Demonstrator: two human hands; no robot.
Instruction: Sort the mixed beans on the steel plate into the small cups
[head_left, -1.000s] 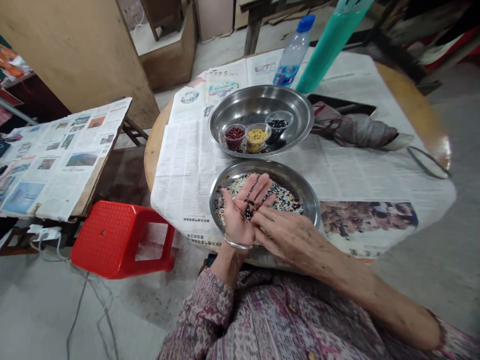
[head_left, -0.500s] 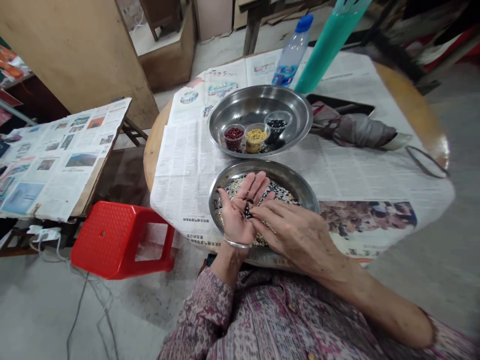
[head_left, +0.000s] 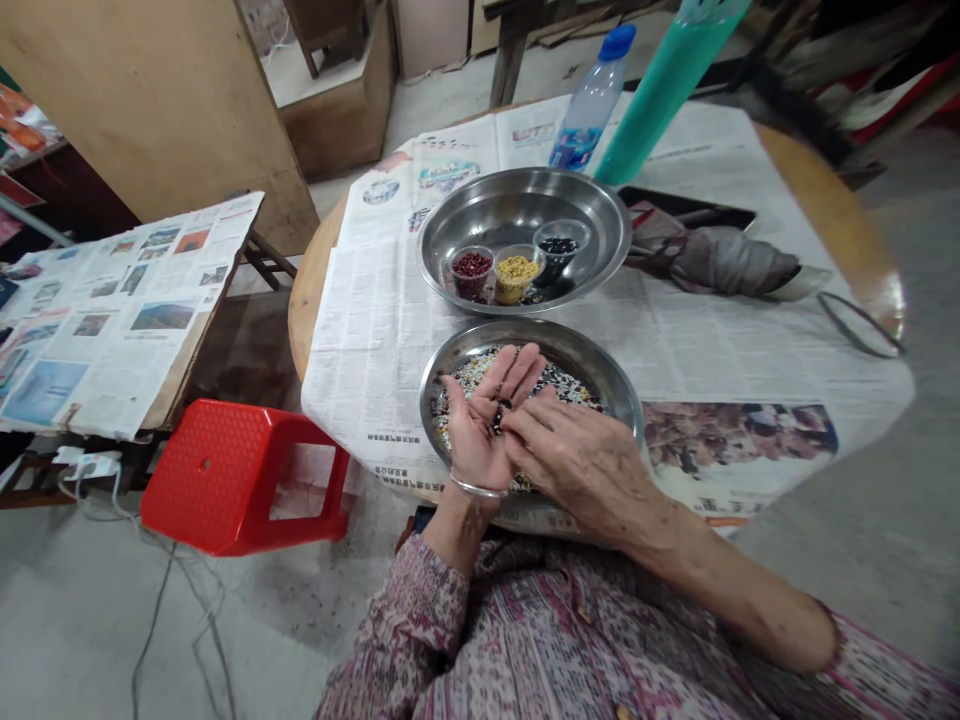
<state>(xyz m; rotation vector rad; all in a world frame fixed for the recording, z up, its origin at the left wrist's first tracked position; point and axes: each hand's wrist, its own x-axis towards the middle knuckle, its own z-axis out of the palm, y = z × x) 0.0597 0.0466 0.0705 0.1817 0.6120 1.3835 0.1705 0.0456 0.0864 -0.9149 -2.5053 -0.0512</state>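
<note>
Black beans [head_left: 498,416]: holds a small cluster in the left hand [head_left: 475,440], open and palm up, with fingers spread toward one o'clock. Reaches in from four o'clock with the right hand [head_left: 585,460], fingers bent and bunched, touching at the beans; perhaps pinches one, though too small and covered there to be sure. Wears a silver bangle [head_left: 478,491] on the left wrist and patterned sleeves on both arms.

Has both hands over the near basin [head_left: 621,388], made of metal, with mixed grains [head_left: 471,376] in white, black, yellow and red spread inside. Just beyond, at twelve o'clock, find the far basin [head_left: 480,207], also metal. See inside it, along the near side, a cup of red beans [head_left: 471,272] at seven o'clock, a cup of yellow beans [head_left: 516,277] at six, and a cup of black beans [head_left: 559,250] nearer four.

Note past that basin, toward one o'clock, a blue-capped bottle [head_left: 589,105] and a teal cylinder [head_left: 667,95]. Notice at three o'clock of it a grey bundle [head_left: 712,258], all on newspaper [head_left: 382,340] over a round table [head_left: 309,300]. Spot a red stool [head_left: 217,480] on the floor, between eight and nine o'clock from the near basin.
</note>
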